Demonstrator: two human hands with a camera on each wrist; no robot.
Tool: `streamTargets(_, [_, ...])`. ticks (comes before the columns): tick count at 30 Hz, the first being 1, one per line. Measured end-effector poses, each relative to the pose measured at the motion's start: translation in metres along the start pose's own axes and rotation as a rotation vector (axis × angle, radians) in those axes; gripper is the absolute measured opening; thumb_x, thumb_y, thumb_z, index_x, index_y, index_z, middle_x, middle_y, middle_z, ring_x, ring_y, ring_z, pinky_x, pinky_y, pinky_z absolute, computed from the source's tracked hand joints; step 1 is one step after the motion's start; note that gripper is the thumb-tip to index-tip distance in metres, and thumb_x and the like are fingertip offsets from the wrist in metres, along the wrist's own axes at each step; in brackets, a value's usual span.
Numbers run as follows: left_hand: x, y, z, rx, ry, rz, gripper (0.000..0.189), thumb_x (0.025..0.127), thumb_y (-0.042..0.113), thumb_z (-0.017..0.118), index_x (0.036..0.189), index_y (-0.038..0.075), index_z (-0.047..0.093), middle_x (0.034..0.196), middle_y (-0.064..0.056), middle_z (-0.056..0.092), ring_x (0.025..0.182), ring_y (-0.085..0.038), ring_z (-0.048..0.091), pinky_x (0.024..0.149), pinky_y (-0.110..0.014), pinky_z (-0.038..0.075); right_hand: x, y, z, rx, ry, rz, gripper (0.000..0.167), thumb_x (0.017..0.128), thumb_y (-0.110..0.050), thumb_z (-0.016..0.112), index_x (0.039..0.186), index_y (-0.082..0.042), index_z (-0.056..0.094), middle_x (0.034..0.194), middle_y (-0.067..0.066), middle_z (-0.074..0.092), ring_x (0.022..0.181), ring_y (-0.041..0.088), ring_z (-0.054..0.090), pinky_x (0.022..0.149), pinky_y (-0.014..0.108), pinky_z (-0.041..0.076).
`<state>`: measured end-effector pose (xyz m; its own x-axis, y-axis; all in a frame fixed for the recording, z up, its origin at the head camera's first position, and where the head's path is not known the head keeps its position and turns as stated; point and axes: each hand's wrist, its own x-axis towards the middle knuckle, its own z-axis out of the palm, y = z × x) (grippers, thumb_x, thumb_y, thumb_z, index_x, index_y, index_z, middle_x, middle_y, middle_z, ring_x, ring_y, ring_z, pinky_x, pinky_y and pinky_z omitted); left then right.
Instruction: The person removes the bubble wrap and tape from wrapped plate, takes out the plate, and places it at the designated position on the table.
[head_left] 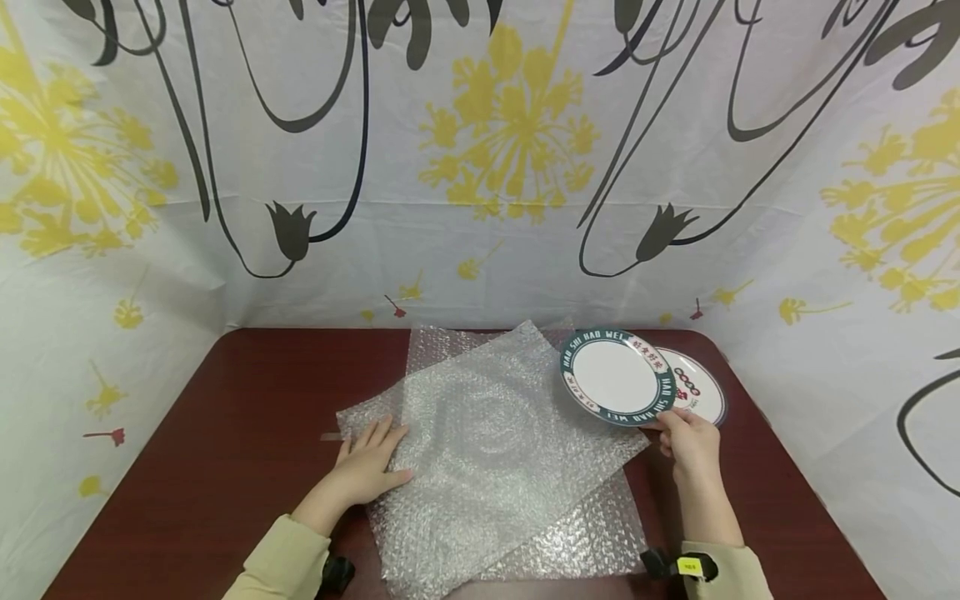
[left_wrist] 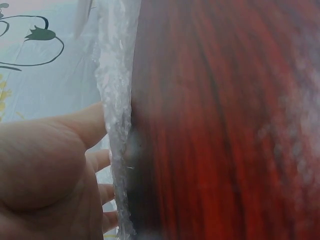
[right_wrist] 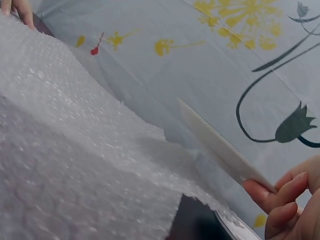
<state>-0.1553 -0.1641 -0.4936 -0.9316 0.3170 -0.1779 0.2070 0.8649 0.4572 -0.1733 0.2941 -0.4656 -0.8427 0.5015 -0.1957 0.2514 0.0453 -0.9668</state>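
Observation:
My right hand (head_left: 690, 442) pinches the near right edge of a plate (head_left: 615, 375) with a dark green lettered rim and a white middle. In the right wrist view this plate (right_wrist: 220, 142) shows nearly edge-on, raised above the bubble wrap. Behind it, a second white plate (head_left: 708, 392) with red marks is partly covered. With fingers spread, my left hand (head_left: 363, 467) rests on the left edge of the top sheet of bubble wrap (head_left: 480, 500). A faint round outline shows through the middle of that sheet. The left wrist view shows the fingers against the wrap (left_wrist: 117, 100).
Another sheet of bubble wrap (head_left: 592, 542) lies underneath at an angle, its corners sticking out. The dark red wooden table (head_left: 210, 467) ends at a patterned cloth backdrop (head_left: 420, 250) at the back and sides.

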Motion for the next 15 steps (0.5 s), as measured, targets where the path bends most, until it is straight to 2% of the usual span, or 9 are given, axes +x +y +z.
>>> streamTargets(9, [0.001, -0.001, 0.000, 0.010, 0.000, 0.005, 0.074, 0.091, 0.040, 0.064, 0.150, 0.011, 0.031, 0.156, -0.020, 0.013, 0.141, -0.043, 0.009, 0.104, -0.070, 0.005, 0.008, 0.005, -0.010, 0.065, 0.080, 0.030, 0.039, 0.091, -0.004, 0.053, 0.126, 0.012, 0.049, 0.059, -0.007, 0.058, 0.050, 0.004, 0.043, 0.046, 0.021, 0.039])
streamTargets(15, [0.000, 0.000, 0.000, 0.008, -0.002, 0.003, 0.074, 0.091, 0.040, 0.063, 0.150, 0.011, 0.031, 0.156, -0.020, 0.013, 0.141, -0.043, 0.009, 0.104, -0.070, 0.005, 0.012, 0.009, -0.014, 0.145, 0.153, 0.062, 0.013, 0.090, -0.003, 0.055, 0.100, 0.003, 0.060, 0.056, -0.007, 0.058, 0.048, 0.004, 0.045, 0.044, 0.021, 0.040])
